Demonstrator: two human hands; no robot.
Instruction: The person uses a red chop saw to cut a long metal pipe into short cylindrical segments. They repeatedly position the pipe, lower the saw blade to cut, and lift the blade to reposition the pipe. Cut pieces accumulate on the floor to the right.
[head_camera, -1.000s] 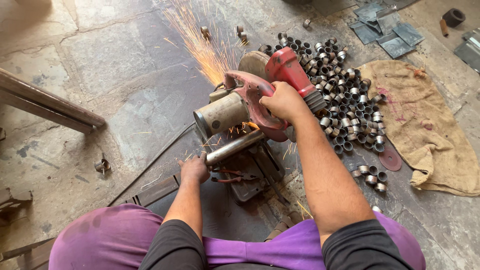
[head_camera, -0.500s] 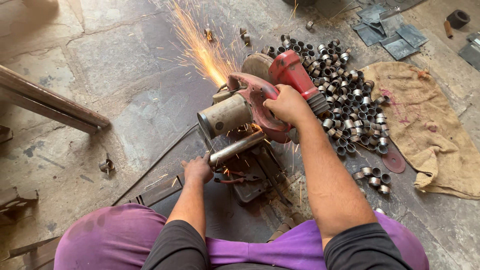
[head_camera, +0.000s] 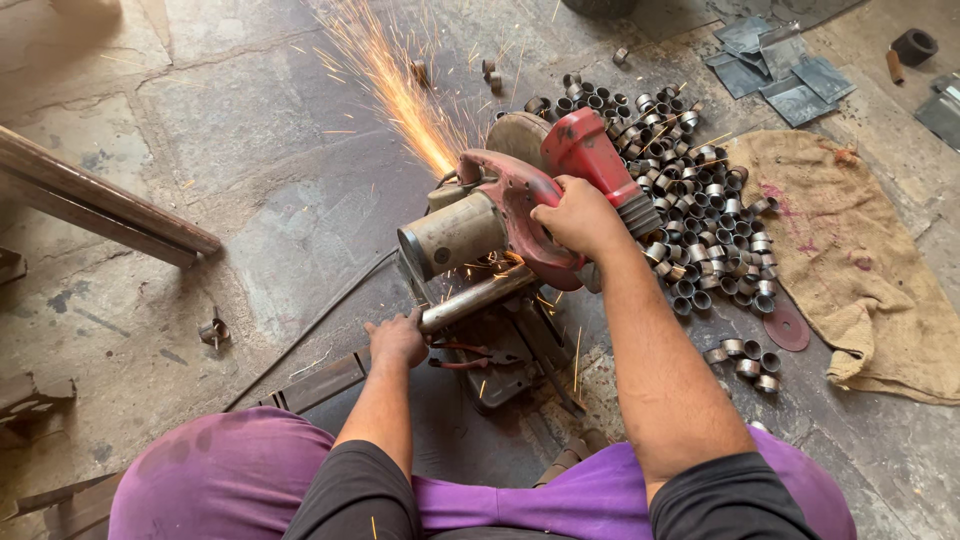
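Blade hidden behind chop saw (head_camera: 520, 205) guard, sparks (head_camera: 395, 85).

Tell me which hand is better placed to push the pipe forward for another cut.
Probably the left hand: it already grips the pipe at its near end. The right hand is busy on the saw handle.

One saw (head_camera: 520, 205) under the right hand (head_camera: 578, 215), one pipe (head_camera: 470, 300) in the left hand (head_camera: 398, 340). Right of the right hand, a heap of cut rings (head_camera: 690, 200), too many to count, and four more rings (head_camera: 745, 358) lying apart. One sack (head_camera: 850, 250) and one disc (head_camera: 787, 327) beyond them. One long bar (head_camera: 100, 205) far left of the left hand.
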